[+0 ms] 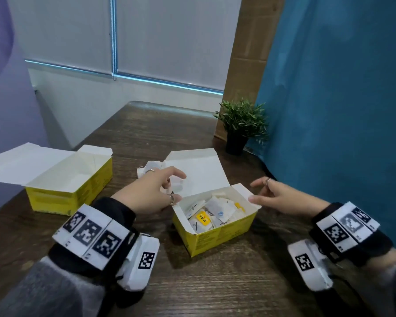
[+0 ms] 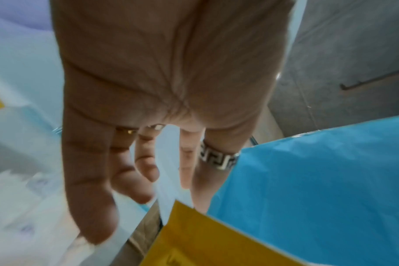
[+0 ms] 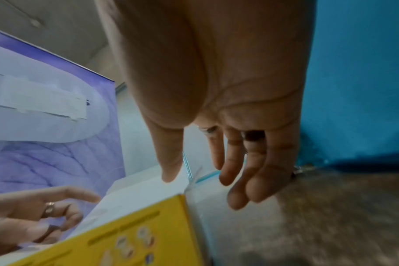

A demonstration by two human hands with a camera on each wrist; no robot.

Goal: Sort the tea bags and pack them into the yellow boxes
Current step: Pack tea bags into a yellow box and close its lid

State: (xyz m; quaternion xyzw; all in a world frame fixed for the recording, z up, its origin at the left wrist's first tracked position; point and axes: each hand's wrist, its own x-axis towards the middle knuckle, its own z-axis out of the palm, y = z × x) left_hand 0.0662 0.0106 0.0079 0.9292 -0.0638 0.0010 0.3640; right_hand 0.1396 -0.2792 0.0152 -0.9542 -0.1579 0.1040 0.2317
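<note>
An open yellow box [image 1: 217, 236] sits at the table's centre, filled with several tea bags [image 1: 212, 212], one carrying a yellow TEA tag [image 1: 202, 218]. Its white lid [image 1: 199, 172] stands up behind. My left hand [image 1: 156, 191] hovers by the box's left end with fingers loosely spread, holding nothing. My right hand [image 1: 272, 196] hovers by the right flap [image 1: 245, 193], fingers relaxed and empty. A few loose tea bags [image 1: 150, 169] lie behind the left hand. A second open yellow box [image 1: 71, 188], empty inside, stands at the left.
A small potted plant [image 1: 241, 124] stands at the back right beside a blue curtain [image 1: 341, 110]. The dark wooden table [image 1: 215, 282] stretches bare in front of the boxes. A white wall and blind lie beyond the table's far edge.
</note>
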